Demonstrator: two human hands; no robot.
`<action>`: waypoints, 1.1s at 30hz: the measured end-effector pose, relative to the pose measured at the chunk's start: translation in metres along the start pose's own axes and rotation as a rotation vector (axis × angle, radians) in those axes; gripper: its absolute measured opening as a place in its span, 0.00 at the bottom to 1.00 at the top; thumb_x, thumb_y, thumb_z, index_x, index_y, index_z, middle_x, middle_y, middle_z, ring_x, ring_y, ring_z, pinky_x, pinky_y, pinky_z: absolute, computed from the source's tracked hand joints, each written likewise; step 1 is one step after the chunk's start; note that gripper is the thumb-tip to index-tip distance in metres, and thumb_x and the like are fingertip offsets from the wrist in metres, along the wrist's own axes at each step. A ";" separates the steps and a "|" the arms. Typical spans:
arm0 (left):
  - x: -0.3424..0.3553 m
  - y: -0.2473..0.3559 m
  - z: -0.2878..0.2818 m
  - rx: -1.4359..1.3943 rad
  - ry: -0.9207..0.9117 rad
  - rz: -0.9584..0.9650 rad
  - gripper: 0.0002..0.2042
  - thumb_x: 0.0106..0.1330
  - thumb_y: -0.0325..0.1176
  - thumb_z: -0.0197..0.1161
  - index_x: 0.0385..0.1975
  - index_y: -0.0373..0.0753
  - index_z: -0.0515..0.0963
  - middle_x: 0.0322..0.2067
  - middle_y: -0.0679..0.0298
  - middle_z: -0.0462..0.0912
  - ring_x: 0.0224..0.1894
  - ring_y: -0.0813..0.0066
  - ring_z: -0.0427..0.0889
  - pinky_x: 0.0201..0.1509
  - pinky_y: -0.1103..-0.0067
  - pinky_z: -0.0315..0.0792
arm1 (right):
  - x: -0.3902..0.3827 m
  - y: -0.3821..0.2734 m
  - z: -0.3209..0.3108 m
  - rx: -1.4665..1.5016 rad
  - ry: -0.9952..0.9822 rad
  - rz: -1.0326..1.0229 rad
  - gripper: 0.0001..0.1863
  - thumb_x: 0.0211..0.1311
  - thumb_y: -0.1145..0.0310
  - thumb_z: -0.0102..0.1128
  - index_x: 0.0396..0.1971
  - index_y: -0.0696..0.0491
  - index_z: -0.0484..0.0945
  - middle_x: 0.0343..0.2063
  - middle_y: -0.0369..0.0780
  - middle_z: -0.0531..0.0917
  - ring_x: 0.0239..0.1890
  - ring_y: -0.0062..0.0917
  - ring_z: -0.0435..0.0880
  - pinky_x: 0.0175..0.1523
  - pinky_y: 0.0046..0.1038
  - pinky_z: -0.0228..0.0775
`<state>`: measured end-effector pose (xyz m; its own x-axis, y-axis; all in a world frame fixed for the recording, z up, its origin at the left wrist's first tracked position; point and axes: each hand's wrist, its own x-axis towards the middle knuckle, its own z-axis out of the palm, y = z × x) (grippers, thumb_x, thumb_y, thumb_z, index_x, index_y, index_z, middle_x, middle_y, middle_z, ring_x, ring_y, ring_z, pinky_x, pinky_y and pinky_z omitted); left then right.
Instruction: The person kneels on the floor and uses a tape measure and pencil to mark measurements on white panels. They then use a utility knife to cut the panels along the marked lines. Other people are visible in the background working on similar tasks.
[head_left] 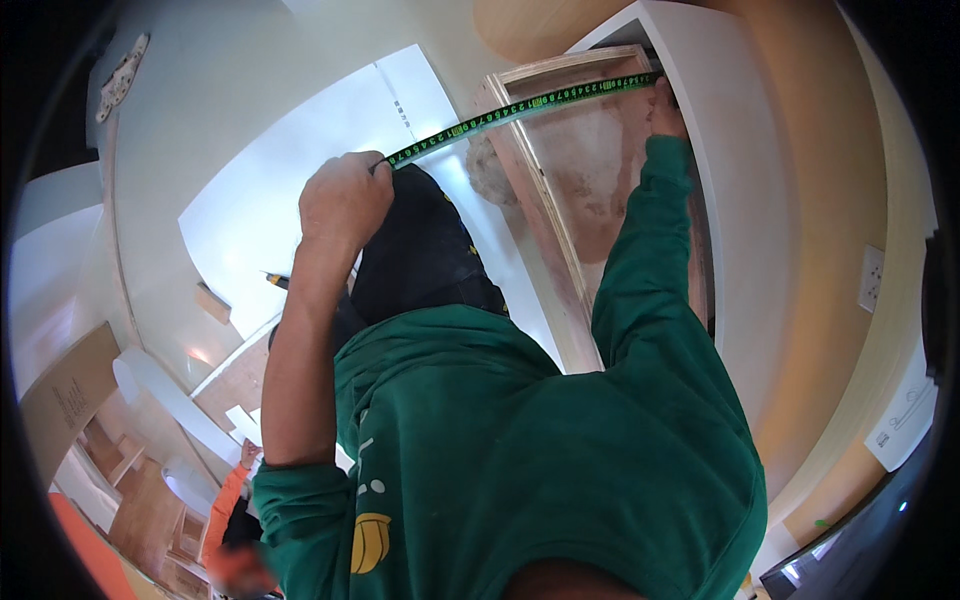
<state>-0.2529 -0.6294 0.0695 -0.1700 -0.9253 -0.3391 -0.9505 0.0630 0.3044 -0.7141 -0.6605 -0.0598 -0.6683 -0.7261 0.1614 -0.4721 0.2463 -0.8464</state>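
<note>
A black and green tape measure (520, 107) is stretched out between my two hands, sloping up to the right. My left hand (345, 200) is closed around its left end, so whatever part lies inside the fist is hidden. At the other end, my right hand (666, 112) pinches the tape close to the inner edge of a white cabinet (745, 170). The blade passes over an open plywood drawer (575, 180), which has dusty stains on its bottom. Part of my right fingers is hidden against the cabinet.
A large white panel (290, 150) lies left of the drawer, under my left hand. A yellow and black tool (277, 280) and a small block (212, 303) are farther left. Another person in an orange sleeve (225, 510) is at lower left. A wall socket (871, 278) is at right.
</note>
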 end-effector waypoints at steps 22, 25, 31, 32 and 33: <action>-0.012 -0.020 0.006 -0.055 -0.138 -0.100 0.17 0.68 0.40 0.51 0.40 0.40 0.86 0.38 0.49 0.86 0.44 0.48 0.84 0.53 0.61 0.75 | -0.002 0.006 0.004 -0.225 0.071 -0.458 0.15 0.64 0.60 0.66 0.41 0.56 0.86 0.40 0.41 0.87 0.45 0.33 0.84 0.56 0.35 0.73; -0.012 -0.022 0.004 -0.043 -0.165 -0.123 0.17 0.68 0.40 0.51 0.40 0.41 0.86 0.38 0.49 0.86 0.43 0.48 0.84 0.53 0.61 0.75 | -0.003 0.003 0.009 -0.201 0.066 -0.455 0.16 0.64 0.58 0.66 0.42 0.56 0.86 0.41 0.42 0.87 0.46 0.34 0.83 0.56 0.36 0.73; -0.007 -0.019 0.000 -0.036 -0.163 -0.093 0.17 0.68 0.40 0.51 0.39 0.40 0.86 0.37 0.48 0.86 0.43 0.47 0.84 0.53 0.60 0.76 | 0.005 0.004 0.014 -0.236 0.076 -0.486 0.18 0.63 0.57 0.65 0.43 0.56 0.85 0.43 0.44 0.87 0.48 0.36 0.83 0.56 0.37 0.73; -0.006 -0.019 -0.001 -0.025 -0.153 -0.076 0.17 0.69 0.41 0.51 0.40 0.41 0.86 0.35 0.48 0.86 0.41 0.47 0.85 0.52 0.61 0.76 | 0.008 0.005 0.016 -0.247 0.076 -0.494 0.19 0.62 0.56 0.65 0.44 0.56 0.85 0.43 0.44 0.87 0.48 0.37 0.83 0.56 0.37 0.72; -0.005 -0.020 -0.001 -0.014 -0.145 -0.060 0.17 0.69 0.41 0.51 0.41 0.41 0.87 0.34 0.47 0.86 0.40 0.47 0.85 0.52 0.61 0.76 | 0.009 0.006 0.017 -0.255 0.076 -0.500 0.19 0.62 0.56 0.65 0.44 0.56 0.85 0.43 0.44 0.87 0.48 0.37 0.83 0.56 0.37 0.72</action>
<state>-0.2331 -0.6267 0.0661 -0.1502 -0.8632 -0.4819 -0.9564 0.0034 0.2920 -0.7136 -0.6766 -0.0720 -0.3629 -0.7483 0.5554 -0.8595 0.0386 -0.5097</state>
